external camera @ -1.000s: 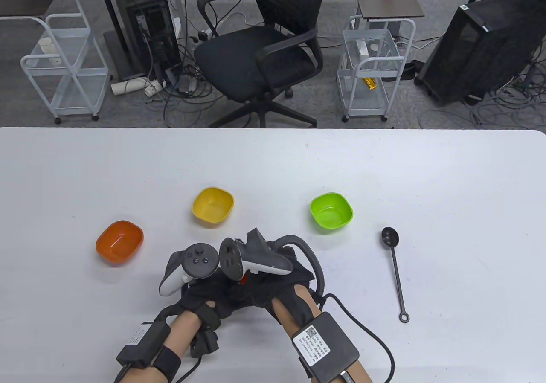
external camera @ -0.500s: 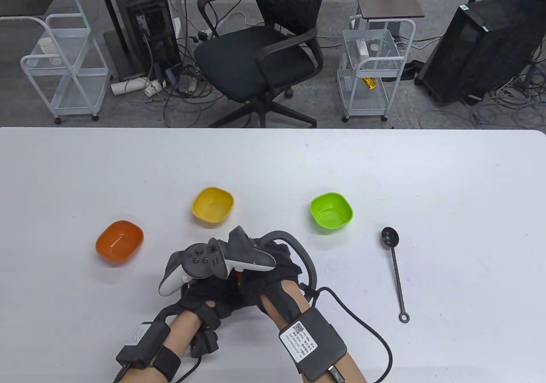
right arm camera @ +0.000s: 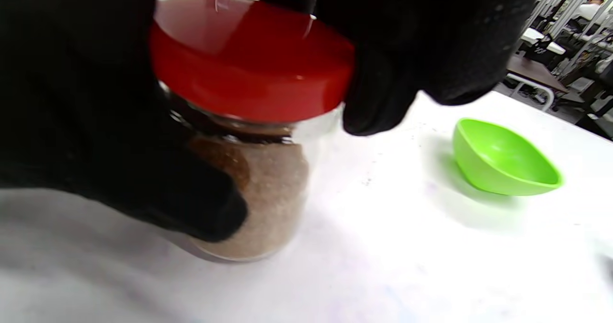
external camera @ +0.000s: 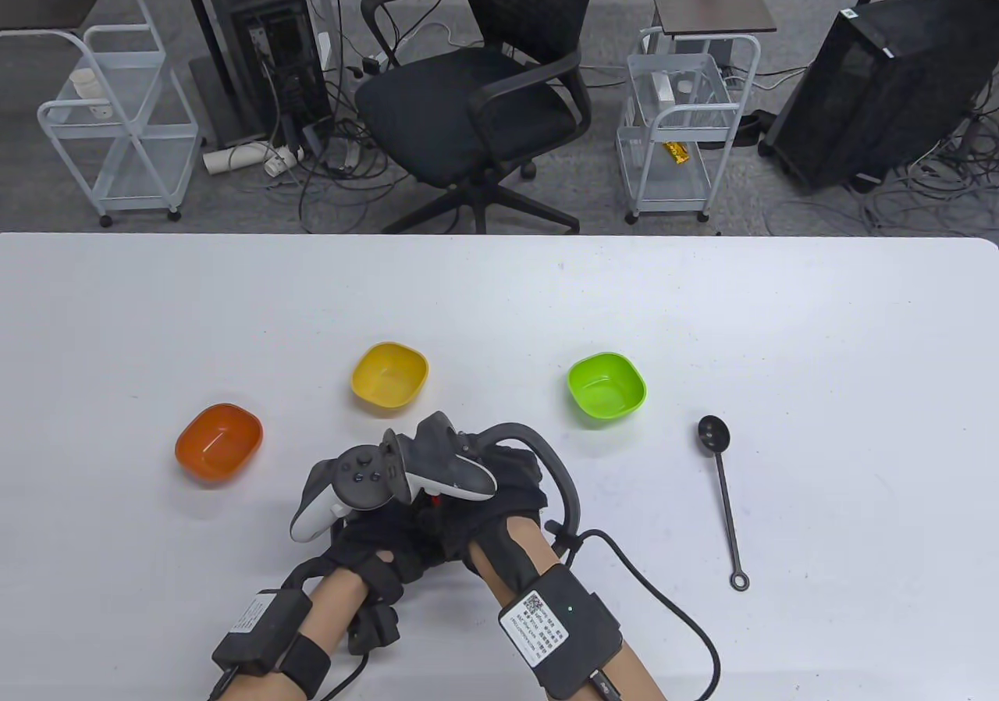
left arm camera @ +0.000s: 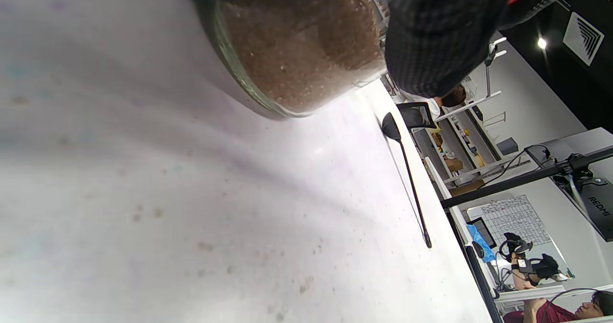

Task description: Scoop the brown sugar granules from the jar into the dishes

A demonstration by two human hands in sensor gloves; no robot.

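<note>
A glass jar of brown sugar (right arm camera: 273, 203) with a red lid (right arm camera: 249, 60) stands on the white table (external camera: 702, 303), near its front middle. My left hand (external camera: 375, 529) grips the jar's body. My right hand (external camera: 499, 498) grips the lid from above. In the table view the hands hide nearly all of the jar. The sugar shows through the glass in the left wrist view (left arm camera: 297, 50). A black long-handled spoon (external camera: 722, 490) lies on the table to the right, untouched. The orange dish (external camera: 218, 443), the yellow dish (external camera: 390, 375) and the green dish (external camera: 607, 389) stand beyond the hands.
The green dish also shows in the right wrist view (right arm camera: 503, 160), to the right of the jar. A cable (external camera: 671, 599) runs from my right wrist across the table. Behind the table's far edge stand an office chair (external camera: 476, 100) and wire carts.
My right hand has turned on the lid, its tracker swinging left over the left hand's tracker and its wrist moving left. My left hand, the dishes and the spoon have stayed still.
</note>
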